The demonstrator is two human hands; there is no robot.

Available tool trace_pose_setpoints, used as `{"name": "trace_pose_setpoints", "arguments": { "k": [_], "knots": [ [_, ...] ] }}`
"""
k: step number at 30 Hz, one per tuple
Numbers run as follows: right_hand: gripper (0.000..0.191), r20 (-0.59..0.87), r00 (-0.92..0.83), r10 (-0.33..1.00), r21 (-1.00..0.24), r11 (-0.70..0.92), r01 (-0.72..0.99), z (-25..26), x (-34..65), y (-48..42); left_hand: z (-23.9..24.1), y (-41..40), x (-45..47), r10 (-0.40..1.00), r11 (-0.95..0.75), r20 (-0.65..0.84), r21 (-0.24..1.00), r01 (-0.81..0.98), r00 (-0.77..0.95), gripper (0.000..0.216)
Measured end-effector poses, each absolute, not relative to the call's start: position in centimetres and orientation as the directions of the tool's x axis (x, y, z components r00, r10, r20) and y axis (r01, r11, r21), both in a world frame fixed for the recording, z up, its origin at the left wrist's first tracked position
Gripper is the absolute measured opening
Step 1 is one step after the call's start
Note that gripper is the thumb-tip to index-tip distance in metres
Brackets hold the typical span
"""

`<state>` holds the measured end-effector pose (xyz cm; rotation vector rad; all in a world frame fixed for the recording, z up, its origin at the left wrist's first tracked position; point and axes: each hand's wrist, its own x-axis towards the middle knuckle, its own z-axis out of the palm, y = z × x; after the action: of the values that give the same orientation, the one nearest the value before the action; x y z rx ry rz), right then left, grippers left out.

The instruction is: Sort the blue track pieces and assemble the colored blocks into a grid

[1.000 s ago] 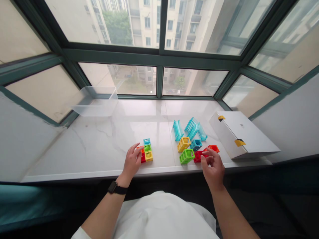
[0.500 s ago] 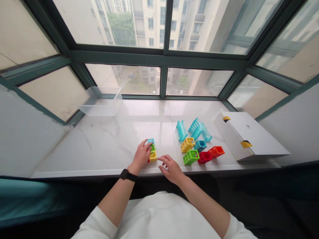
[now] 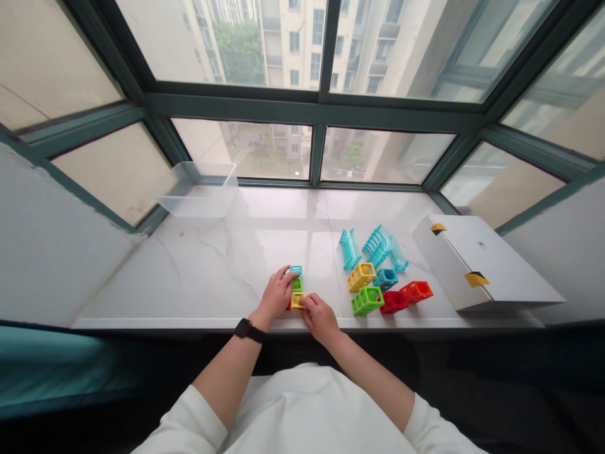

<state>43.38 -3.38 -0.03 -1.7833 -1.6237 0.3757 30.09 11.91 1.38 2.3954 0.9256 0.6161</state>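
Since 1 second ago, the right hand (image 3: pixel 320 316) has crossed from the loose blocks on the right to meet the left hand (image 3: pixel 278 294) at the joined blocks (image 3: pixel 297 285), and the view has drifted slightly left.

Both bare hands rest near the front edge of a white marble sill (image 3: pixel 212 265) under a bay window. The joined blocks sit between them: a blue block at the back, a green one in the middle, a yellow block (image 3: pixel 297 301) at the front, and a sliver of red hidden by the left fingers. The left hand is half curled against the cluster's left side, holding it steady. The right hand's thumb and forefinger touch the yellow block's near corner; whether they pinch it or only press cannot be told.

To the right, apart, lie 5 loose blocks (image 3: pixel 367 300), turquoise track pieces (image 3: pixel 379 244) and a white box (image 3: pixel 477 265). A clear tub (image 3: pixel 201 189) stands at the back left.

Judging by their open, window-like frames, these blocks look like light, stiff, hollow plastic, likely to slide on polished stone. The solid outer walls seem the best place to grip.
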Motion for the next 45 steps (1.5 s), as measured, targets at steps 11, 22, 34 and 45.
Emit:
{"name": "trace_pose_setpoints", "arguments": {
  "k": [11,22,34,45],
  "knots": [
    [0.014,0.227,0.452,0.863,-0.880,-0.017,0.475,-0.6,44.7,-3.4,1.6,11.8,30.2,0.706,-0.652,0.244,0.591,0.475,0.665,0.038],
    [0.043,0.005,0.528,0.849,-0.996,-0.043,0.079,-0.3,44.9,-3.5,1.9,12.5,29.7,0.745,-0.624,0.245,0.583,0.520,0.620,0.037],
    [0.045,0.036,0.546,0.837,-0.996,0.074,-0.048,1.3,44.5,-3.9,7.1,5.6,29.8,0.752,-0.512,0.275,0.816,0.269,0.599,0.028],
    [0.029,0.251,0.483,0.839,-0.962,0.163,0.217,8.7,45.8,-6.8,10.6,4.1,31.0,0.607,-0.125,0.111,0.991,-0.043,0.787,0.034]
  ]
}}
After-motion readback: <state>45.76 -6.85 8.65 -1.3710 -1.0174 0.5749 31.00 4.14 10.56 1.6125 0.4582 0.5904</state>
